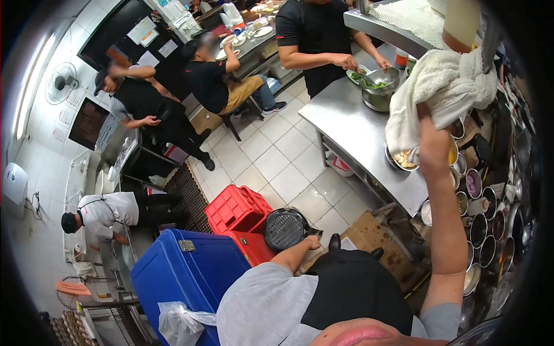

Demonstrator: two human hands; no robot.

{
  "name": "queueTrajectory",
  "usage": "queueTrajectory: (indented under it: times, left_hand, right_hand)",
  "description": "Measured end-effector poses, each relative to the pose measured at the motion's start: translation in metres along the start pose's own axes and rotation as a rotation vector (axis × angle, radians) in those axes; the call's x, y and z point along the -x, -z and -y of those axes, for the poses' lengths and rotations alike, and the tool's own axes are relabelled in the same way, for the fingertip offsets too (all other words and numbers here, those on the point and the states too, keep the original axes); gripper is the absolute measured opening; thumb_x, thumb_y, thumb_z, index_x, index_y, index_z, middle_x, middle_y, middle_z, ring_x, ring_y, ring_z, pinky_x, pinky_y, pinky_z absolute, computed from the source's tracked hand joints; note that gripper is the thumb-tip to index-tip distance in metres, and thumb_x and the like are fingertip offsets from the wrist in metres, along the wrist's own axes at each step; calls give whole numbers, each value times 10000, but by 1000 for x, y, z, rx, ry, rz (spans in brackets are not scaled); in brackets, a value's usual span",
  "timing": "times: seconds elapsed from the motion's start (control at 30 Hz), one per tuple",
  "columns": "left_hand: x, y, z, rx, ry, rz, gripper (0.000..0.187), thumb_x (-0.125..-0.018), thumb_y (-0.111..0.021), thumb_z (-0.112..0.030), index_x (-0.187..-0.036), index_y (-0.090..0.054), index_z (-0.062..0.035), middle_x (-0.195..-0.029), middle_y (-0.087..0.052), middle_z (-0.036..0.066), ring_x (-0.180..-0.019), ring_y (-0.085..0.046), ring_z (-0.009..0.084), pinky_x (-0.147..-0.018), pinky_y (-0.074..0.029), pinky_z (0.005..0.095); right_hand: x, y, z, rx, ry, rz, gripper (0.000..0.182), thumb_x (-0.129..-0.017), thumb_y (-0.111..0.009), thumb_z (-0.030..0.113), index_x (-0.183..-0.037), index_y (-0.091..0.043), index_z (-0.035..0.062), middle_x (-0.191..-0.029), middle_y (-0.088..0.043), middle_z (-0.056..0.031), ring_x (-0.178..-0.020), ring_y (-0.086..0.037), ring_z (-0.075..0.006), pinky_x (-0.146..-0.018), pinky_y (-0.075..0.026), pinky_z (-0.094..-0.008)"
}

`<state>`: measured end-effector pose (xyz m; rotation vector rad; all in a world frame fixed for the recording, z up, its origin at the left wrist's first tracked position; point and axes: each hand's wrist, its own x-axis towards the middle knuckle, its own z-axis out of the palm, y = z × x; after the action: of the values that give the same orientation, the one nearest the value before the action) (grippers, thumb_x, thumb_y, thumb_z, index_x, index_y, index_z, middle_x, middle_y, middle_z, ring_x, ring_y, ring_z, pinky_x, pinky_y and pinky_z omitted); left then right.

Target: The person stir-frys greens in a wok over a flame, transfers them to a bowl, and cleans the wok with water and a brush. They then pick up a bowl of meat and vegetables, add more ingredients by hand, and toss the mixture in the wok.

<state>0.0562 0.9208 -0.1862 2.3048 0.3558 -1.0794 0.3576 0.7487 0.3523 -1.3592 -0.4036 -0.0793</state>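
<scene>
My left hand (312, 243) is closed at the handle end of a black ribbed grill pan (284, 229), which hangs low beside the red crates. My right arm is raised over the counter. My right hand (431, 138) grips a white towel (434, 86), which is draped by the metal shelf post; the fingers are partly hidden by the cloth. Just under the towel, a bowl of pale sliced food (402, 158) is partly covered.
Across the steel table (358, 127) a co-worker handles greens in a metal bowl (381, 86). Several containers of ingredients (479, 230) line the right side. A blue bin (190, 277) and red crates (238, 209) stand left. Cardboard (369, 236) lies by my feet. Other people are further back.
</scene>
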Motion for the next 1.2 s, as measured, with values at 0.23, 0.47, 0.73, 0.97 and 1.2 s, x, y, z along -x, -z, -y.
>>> queueTrajectory:
  times: [0.23, 0.47, 0.73, 0.97, 1.2]
  left_hand:
    - [-2, 32, -27, 19, 8, -81, 423, -764, -561, -231, -1122, -664, -29, -1196, -625, 211, -1109, -607, 350, -926, -504, 408]
    - [-15, 3, -47, -28, -9, -34, 506, -735, -643, -260, -1193, -631, -47, -1195, -637, 200, -1128, -605, 332, -962, -479, 386]
    - [59, -49, -146, 175, 107, 105, 431, -786, -648, -408, -985, -716, -32, -982, -710, 157, -872, -683, 342, -756, -561, 450]
    - [37, -85, -244, -409, -227, 268, 464, -825, -654, -455, -948, -731, -14, -1001, -699, 197, -947, -673, 340, -811, -538, 441]
    - [51, -117, -400, -458, -530, 191, 546, -792, -640, -392, -1265, -610, -122, -1172, -651, 181, -1096, -613, 350, -944, -490, 417]
  right_hand:
    - [20, 66, -25, 239, 135, -60, 325, -1006, -514, 199, -1216, -557, -45, -1185, -610, -99, -1074, -549, -150, -959, -404, -292]
    - [137, 141, -34, 301, -86, 43, 434, -978, -522, 176, -1367, -444, 0, -1052, -583, -53, -820, -537, -97, -663, -464, -243]
    - [406, 291, -33, 83, -602, 421, 478, -970, -555, 271, -1358, -503, -3, -1247, -597, -154, -1133, -565, -199, -997, -398, -301]
    - [508, 402, -1, 72, -691, -109, 282, -971, -575, 235, -1133, -613, 6, -934, -678, -115, -851, -653, -157, -800, -508, -272]
    - [620, 510, 58, 827, -361, -1020, 200, -932, -636, 185, -854, -614, 2, -733, -568, 11, -708, -507, -79, -656, -435, -252]
